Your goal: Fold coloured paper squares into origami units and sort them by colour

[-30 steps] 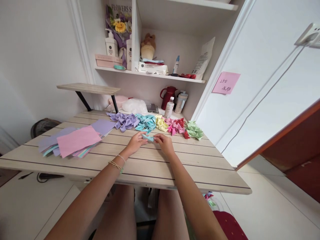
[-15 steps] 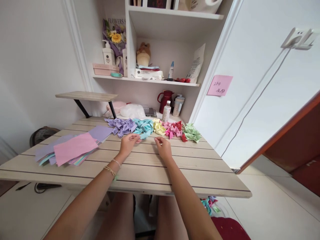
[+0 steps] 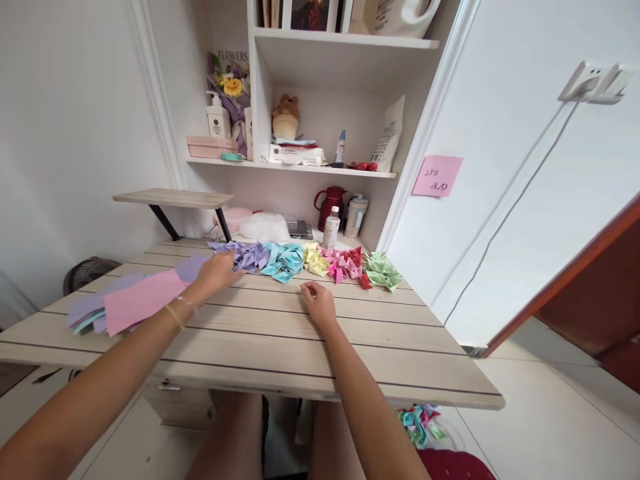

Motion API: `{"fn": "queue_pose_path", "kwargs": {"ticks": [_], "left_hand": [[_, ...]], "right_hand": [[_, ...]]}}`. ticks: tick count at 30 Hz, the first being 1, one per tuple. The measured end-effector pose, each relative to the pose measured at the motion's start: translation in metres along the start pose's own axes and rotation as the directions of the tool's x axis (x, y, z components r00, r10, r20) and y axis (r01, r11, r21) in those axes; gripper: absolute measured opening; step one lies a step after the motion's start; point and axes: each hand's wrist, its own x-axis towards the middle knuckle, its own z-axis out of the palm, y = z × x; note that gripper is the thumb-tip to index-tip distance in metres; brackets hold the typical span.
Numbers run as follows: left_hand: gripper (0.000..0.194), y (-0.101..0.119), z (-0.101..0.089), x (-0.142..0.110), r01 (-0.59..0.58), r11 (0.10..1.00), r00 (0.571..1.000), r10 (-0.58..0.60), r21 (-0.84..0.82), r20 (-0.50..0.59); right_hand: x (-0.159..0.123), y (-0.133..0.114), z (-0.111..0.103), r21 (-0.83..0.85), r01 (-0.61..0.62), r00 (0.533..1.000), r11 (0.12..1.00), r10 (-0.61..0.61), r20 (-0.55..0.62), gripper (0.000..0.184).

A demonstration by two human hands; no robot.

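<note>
My left hand (image 3: 217, 273) reaches over the table just in front of the pile of folded purple papers (image 3: 245, 257), beside the stack of coloured paper sheets (image 3: 143, 303). Its fingers look loosely stretched, and nothing shows in them. Part of the purple pile is hidden behind it. My right hand (image 3: 320, 303) rests over the table boards with its fingers curled in and no object visible between them. Beyond it lie piles of folded paper in light blue (image 3: 283, 261), yellow (image 3: 315, 259), pink and red (image 3: 345, 263) and green (image 3: 383, 270).
A small raised shelf (image 3: 173, 197) stands at the table's back left. Behind the piles are a bottle (image 3: 331, 230), a red jug (image 3: 329, 205) and a tumbler (image 3: 356, 217). More folded papers (image 3: 420, 423) lie in a container below the table's right edge.
My left hand has moved left, from the light blue pile to the purple one. My right hand has shifted slightly left and down. The view has tilted up a little.
</note>
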Motion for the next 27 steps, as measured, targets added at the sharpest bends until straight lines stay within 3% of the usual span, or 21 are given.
{"fn": "queue_pose_path", "kwargs": {"ticks": [2, 4, 6, 8, 15, 18, 20, 21, 23, 25, 27], "left_hand": [[0.044, -0.033, -0.005, -0.022, 0.037, 0.971, 0.998, -0.047, 0.238, 0.037], [0.046, -0.061, -0.006, -0.044, 0.082, 0.929, 0.991, -0.115, 0.36, 0.07], [0.039, -0.081, -0.005, -0.064, 0.03, 0.935, 0.975, -0.105, 0.353, 0.195], [0.032, -0.091, -0.001, -0.081, -0.022, 0.941, 0.978, -0.051, 0.337, 0.205], [0.034, -0.093, 0.005, -0.107, 0.029, 0.923, 0.995, -0.064, 0.383, 0.078], [0.03, -0.084, 0.003, -0.11, 0.042, 0.98, 0.996, -0.026, 0.197, -0.087], [0.027, -0.07, 0.0, -0.106, -0.037, 0.995, 0.974, 0.016, -0.089, -0.224], [0.026, -0.06, -0.002, -0.102, -0.1, 0.957, 0.965, 0.027, -0.272, -0.262], [0.031, -0.035, -0.004, -0.09, -0.145, 0.763, 0.953, -0.064, -0.631, -0.296], [0.038, -0.01, 0.0, -0.075, -0.115, 0.518, 0.967, -0.135, -0.848, -0.214], [0.041, 0.014, 0.011, -0.059, -0.054, 0.314, 0.983, -0.15, -0.948, -0.105]], "right_hand": [[-0.001, -0.001, 0.002, -0.001, 0.035, 0.998, 0.999, -0.035, 0.06, 0.022], [-0.001, -0.002, 0.004, -0.005, 0.068, 0.992, 0.998, -0.067, 0.108, 0.02], [-0.002, -0.001, 0.005, -0.012, 0.081, 0.989, 0.997, -0.079, 0.123, 0.019], [-0.002, 0.0, 0.004, -0.018, 0.076, 0.99, 0.997, -0.074, 0.117, 0.02], [-0.004, 0.0, 0.002, 0.002, 0.074, 0.989, 0.997, -0.074, 0.125, 0.023], [-0.004, -0.001, 0.004, 0.064, 0.041, 0.989, 0.997, -0.05, 0.139, 0.022], [-0.004, -0.004, 0.005, 0.182, -0.004, 0.987, 0.983, -0.026, 0.16, 0.026], [-0.003, -0.005, 0.005, 0.266, -0.037, 0.983, 0.963, -0.012, 0.181, 0.032], [-0.003, -0.009, 0.004, 0.449, -0.133, 0.968, 0.884, 0.018, 0.25, 0.046], [-0.004, -0.012, 0.002, 0.587, -0.242, 0.94, 0.773, 0.037, 0.338, 0.056], [-0.004, -0.015, -0.001, 0.657, -0.321, 0.914, 0.682, 0.041, 0.404, 0.059]]}}
